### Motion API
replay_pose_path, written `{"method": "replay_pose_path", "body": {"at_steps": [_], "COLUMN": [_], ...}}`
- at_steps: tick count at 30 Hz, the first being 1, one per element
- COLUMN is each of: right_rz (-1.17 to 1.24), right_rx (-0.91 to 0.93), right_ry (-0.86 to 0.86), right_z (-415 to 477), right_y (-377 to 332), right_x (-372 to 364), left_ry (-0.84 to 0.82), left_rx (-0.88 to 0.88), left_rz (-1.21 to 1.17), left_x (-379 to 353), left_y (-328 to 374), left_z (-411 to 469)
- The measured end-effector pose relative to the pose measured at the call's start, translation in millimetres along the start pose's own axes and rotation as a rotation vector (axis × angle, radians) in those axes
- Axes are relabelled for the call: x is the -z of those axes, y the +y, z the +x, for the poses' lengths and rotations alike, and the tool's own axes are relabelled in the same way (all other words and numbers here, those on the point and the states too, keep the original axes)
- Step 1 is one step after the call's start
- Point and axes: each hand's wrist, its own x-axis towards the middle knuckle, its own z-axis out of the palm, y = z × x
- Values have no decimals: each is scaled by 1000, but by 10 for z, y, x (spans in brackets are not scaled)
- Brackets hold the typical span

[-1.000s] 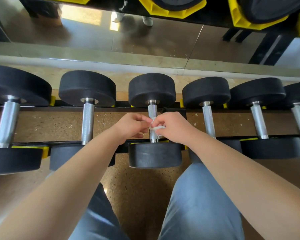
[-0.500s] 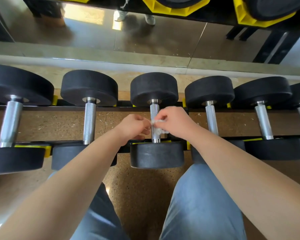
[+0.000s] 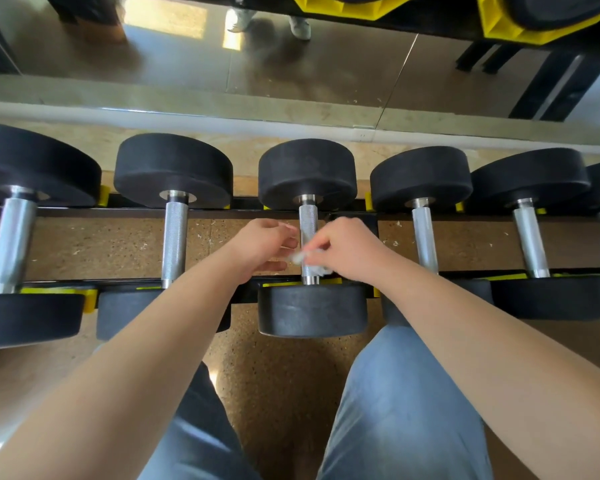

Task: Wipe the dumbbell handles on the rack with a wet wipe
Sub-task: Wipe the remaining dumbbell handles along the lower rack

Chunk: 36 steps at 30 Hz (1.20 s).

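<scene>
Since 0.5 s ago we've slid the wet wipe [image 3: 297,257] down the middle dumbbell handle [image 3: 308,220], now near its front end on the rack [image 3: 208,213]. Right hand [image 3: 347,251] grip pinches it. Left hand [image 3: 260,247] grip is curled beside it w/ blur, so we can't tell if it's holding. Other handles prob. still to do.

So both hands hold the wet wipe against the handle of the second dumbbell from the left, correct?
Not quite. The head view shows the left hand and right hand holding the wet wipe against the handle of the third dumbbell from the left, not the second.
</scene>
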Motion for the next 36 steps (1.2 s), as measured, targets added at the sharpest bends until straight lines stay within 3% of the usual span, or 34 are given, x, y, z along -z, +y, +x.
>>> {"method": "replay_pose_path", "body": {"at_steps": [3,6,11,13,18,21,24,27,29,33,36], "right_rz": [137,201,70,166,606,547,523,481,492,520,520], "right_rx": [-44,-62,-2,-17,-144,-185,-197,-232,-269,-342,-341], "right_ry": [334,490,239,207,359,400,416,446,447,408,401], "right_z": [177,222,17,-36,-22,-15,-15,-14,-20,18,39], "right_y": [-15,-34,-36,-14,4,14,17,17,27,36,42], "right_x": [-33,-83,-80,-67,-132,-206,-262,-279,-251,-255,-267], "left_ry": [-30,-21,-40,-56,5,31,169,225,178,-117,-108], "left_rx": [-9,-83,-304,-394,-450,-453,-495,-530,-513,-337,-414], "left_rz": [-7,30,215,241,98,154,235,425,580,840,823], "left_x": [6,11,7,-26,-4,-32,-99,-173,-160,-43,-57], "left_y": [-23,-20,-52,-77,-90,-78,-34,62,97,15,-32], "left_z": [-19,-50,-112,-136,-85,-21,74,40,-12,-132,-148]}}
